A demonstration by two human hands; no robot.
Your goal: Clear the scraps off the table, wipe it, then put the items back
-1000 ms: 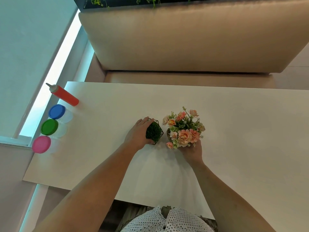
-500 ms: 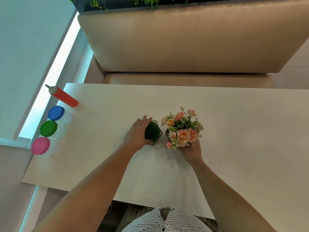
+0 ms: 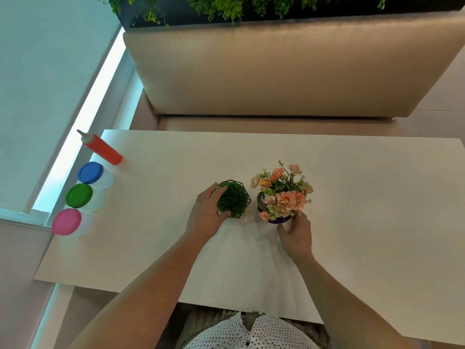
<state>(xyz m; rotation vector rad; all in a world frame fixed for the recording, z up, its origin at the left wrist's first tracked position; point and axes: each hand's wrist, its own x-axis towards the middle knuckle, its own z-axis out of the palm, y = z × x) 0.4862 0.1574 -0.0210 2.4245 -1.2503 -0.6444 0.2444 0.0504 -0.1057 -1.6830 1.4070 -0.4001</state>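
left hand (image 3: 205, 214) fingers curled round green plant pot (image 3: 232, 202), right hand (image 3: 297, 234) fingertips gripping flower pot (image 3: 278, 219), white table (image 3: 364, 210), beige bench behind

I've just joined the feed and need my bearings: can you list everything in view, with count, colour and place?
table: 1, white, fills the middle of the view
squeeze bottle: 1, red with pale nozzle, far left corner of the table
blue-lidded jar: 1, clear, left edge, nearest the bottle
green-lidded jar: 1, clear, left edge, middle of the row
pink-lidded jar: 1, clear, left edge, nearest the person
grass plant: 1, green in a dark wire frame, table centre
flower pot: 1, peach flowers in a dark pot, right of the grass plant
bench: 1, beige, beyond the table
planter: 1, dark with green leaves, behind the bench
left hand: around the grass plant
right hand: at the flower pot's base; hold unclear
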